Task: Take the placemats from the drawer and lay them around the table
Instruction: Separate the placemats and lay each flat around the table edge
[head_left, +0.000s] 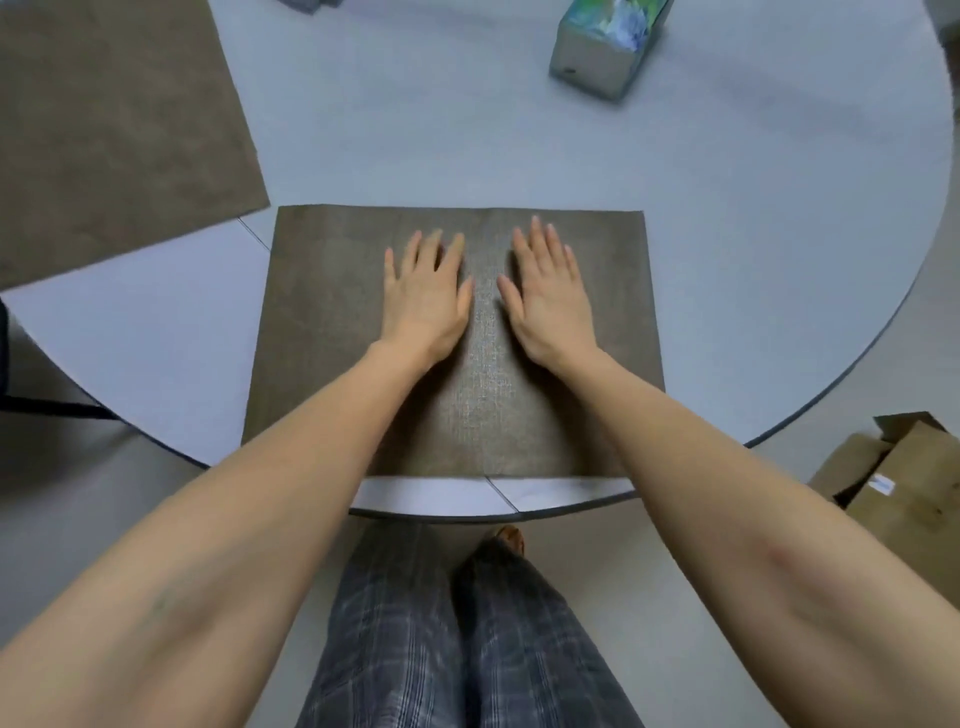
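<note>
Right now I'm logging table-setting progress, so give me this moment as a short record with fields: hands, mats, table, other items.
left hand: flat, palm down, on the near placemat
right hand: flat, palm down, beside the left, same mat
near placemat: brown, lying flat, square to the table's near edge
second placemat: brown, flat, far left, partly out of frame
table: round, pale grey
tissue box: on the table, far right
cardboard box: on the floor, right

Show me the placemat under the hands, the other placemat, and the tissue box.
near placemat (322, 332), head view, bare left part
second placemat (114, 140), head view, its middle
tissue box (592, 67), head view, grey side wall
</note>
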